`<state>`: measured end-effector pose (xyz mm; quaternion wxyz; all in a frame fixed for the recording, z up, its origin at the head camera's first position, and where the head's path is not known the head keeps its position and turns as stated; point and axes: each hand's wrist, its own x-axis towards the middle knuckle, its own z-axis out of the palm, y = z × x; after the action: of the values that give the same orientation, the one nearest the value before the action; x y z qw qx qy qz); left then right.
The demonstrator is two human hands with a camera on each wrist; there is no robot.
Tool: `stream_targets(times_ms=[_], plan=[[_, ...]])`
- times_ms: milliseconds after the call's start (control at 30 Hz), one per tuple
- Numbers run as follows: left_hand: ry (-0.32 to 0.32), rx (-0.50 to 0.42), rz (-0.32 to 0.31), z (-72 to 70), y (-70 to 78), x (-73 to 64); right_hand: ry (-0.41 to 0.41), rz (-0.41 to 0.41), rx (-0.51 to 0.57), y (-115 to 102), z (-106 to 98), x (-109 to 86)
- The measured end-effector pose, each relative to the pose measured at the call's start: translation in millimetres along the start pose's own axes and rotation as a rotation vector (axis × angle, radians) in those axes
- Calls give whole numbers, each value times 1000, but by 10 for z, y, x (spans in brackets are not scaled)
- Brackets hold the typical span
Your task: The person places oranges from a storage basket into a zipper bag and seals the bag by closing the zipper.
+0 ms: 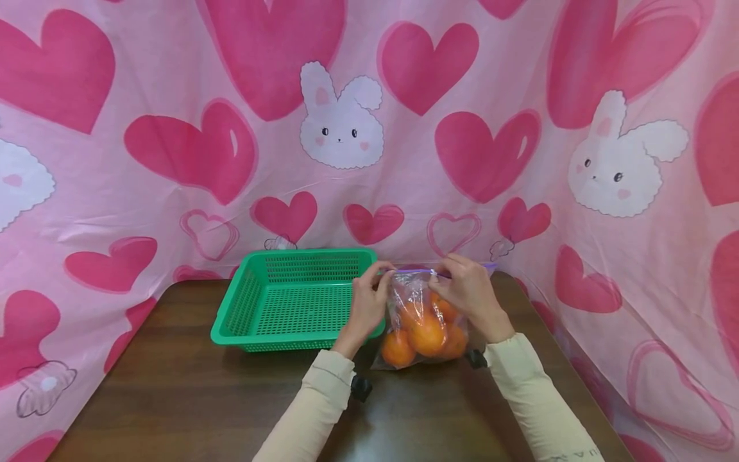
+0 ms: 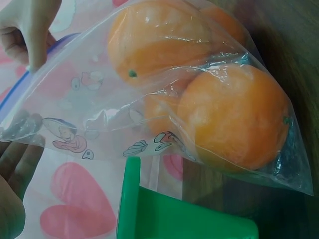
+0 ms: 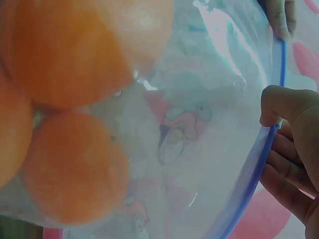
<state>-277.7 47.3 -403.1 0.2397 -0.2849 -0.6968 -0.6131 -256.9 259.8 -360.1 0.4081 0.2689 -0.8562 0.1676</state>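
A clear zip bag with a purple-blue closure stands on the table, several oranges bunched in its lower part. My left hand pinches the bag's top left corner; in the left wrist view its fingers show partly through the plastic. Farther right along the same top edge, my right hand pinches the closure strip between thumb and fingers. A small white piece shows at its fingertips in the head view. Cartoon figures are printed on the clear plastic.
Left of the bag, close to my left hand, is a green plastic basket with slotted sides and no contents in view. Both stand on a dark brown wooden table. A pink cloth with hearts and rabbits hangs behind and beside the table.
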Motion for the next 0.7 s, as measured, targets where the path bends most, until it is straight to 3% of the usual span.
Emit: stream_targets(times_ms=[300, 433, 567, 700], plan=[[-25, -4, -25, -69, -28, 1, -4, 40, -15, 75, -14, -49], [-28, 42, -62, -99, 13, 23, 8, 45, -21, 66, -5, -52], [-66, 222, -51, -107, 90, 58, 20, 32, -42, 49, 13, -45], [-135, 504, 87, -66, 185, 91, 23, 26, -73, 24, 26, -34]])
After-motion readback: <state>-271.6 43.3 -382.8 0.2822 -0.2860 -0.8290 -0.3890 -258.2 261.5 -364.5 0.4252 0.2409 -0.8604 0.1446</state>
